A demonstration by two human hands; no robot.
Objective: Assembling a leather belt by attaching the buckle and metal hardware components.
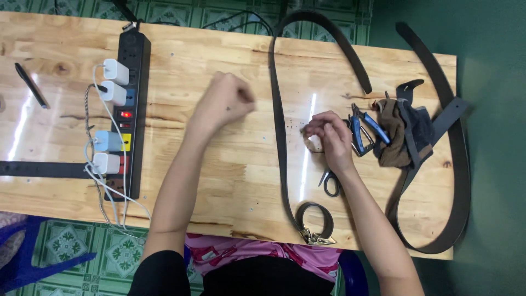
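Head view shows the left hand (227, 104) curled into a loose fist above the bare wooden desk (219, 181), its fingers closed on nothing visible. The right hand (329, 137) has its fingers pinched shut on a small pale piece (315, 143), too small to identify, just beside the long dark belt (279, 137) looping across the desk. Scissors (330, 181) lie at the right wrist, with blue-handled pliers (364, 129) and a brown cloth (397, 134) just to its right.

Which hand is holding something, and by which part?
The right hand pinches a small pale object; which part cannot be told. The left hand is a closed fist, apparently empty.
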